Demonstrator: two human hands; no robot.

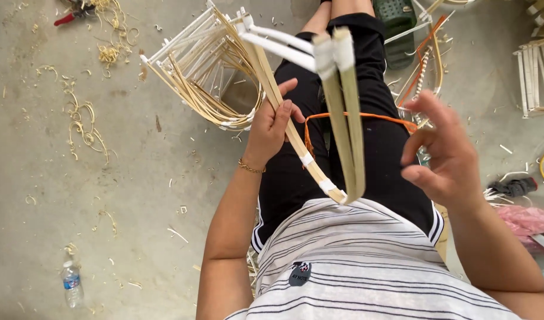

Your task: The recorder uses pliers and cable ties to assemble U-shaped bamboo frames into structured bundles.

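Two hands work over the lap, seen from above. Far left, lower corner: a small plastic water bottle (72, 283) lies on the concrete floor (135, 195), with curled shavings (85, 127) scattered above it. Upper left corner: red-handled cutters (73, 12). Upper centre-left: a fan-shaped bundle of bent bamboo frames (204, 71) bound with white tape rests on the floor.

Centre: the left hand (272, 127) is closed around one slat of the bamboo frame (343, 118), thumb up and fingers wrapped. The frame stands in the middle of the picture, its joined tip near the striped shirt (366, 266) and its long pale strips running up toward the top edge. White tape wraps the joints at the tip, lower on the slat and at the upper ends. An orange cord (366, 117) loops across the black trousers behind it.

Right of centre: the right hand (443, 154) hangs free of the frame, fingers loosely curled, pinching nothing that I can make out.

Judgement: a binding step on the frame, between grips. Next move likely calls for the right hand to meet the strips while the left steadies them.

Far right: more taped frames (535, 77), a pink bag (526, 219).
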